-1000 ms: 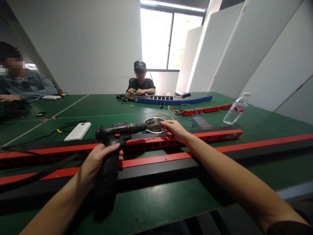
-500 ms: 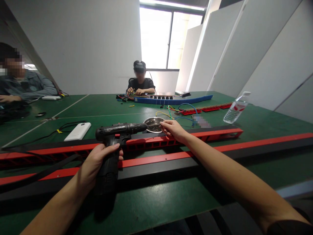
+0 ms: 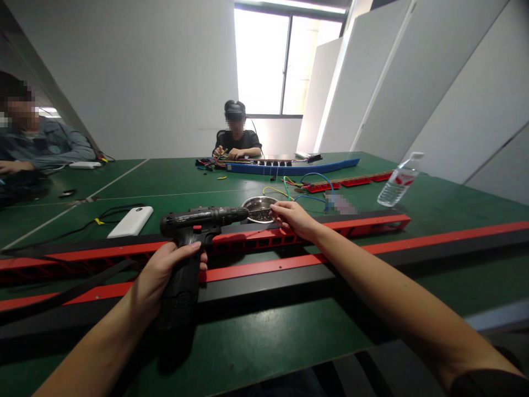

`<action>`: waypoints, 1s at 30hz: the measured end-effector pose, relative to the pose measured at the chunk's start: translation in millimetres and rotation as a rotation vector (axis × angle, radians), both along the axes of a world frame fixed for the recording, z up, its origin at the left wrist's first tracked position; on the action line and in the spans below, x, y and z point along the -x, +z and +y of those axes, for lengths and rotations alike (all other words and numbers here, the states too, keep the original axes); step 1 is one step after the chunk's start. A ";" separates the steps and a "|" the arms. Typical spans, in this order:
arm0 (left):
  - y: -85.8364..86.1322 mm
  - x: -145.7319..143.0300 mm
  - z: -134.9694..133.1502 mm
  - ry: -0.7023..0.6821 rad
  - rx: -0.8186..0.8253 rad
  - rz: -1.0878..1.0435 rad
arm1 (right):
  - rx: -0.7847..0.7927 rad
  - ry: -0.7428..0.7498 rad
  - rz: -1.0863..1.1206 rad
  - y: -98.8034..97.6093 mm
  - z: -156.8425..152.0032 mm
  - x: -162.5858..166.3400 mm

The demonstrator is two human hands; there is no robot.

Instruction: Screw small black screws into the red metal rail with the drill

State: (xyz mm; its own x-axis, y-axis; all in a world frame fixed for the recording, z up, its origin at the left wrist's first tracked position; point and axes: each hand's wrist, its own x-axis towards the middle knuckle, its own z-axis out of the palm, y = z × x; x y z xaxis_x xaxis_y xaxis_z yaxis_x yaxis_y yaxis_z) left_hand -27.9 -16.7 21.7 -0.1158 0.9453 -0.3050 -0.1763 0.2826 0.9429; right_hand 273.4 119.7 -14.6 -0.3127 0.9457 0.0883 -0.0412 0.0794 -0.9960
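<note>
Bare left hand and bare right hand, slender uncovered forearms, the edge of a black cloth sleeve around the right arm, dark black-and-grey banded fabric, dimly seen, below the green tabletop's near edge

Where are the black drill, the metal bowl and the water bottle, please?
Black drill (image 3: 190,220): head view, on the side of its upper body.
Metal bowl (image 3: 257,203): head view, on its far inner wall.
Water bottle (image 3: 399,181): head view, on the middle of its side.
</note>
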 end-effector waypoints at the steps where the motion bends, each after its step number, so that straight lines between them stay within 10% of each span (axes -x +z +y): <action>1: -0.6 0.4 0.5 0.000 0.000 0.001 | 0.002 0.002 0.008 0.5 -0.6 0.2; 30: 6.5 3.8 -0.8 -0.072 0.017 -0.085 | -0.015 -0.069 0.052 3.4 -2.0 3.0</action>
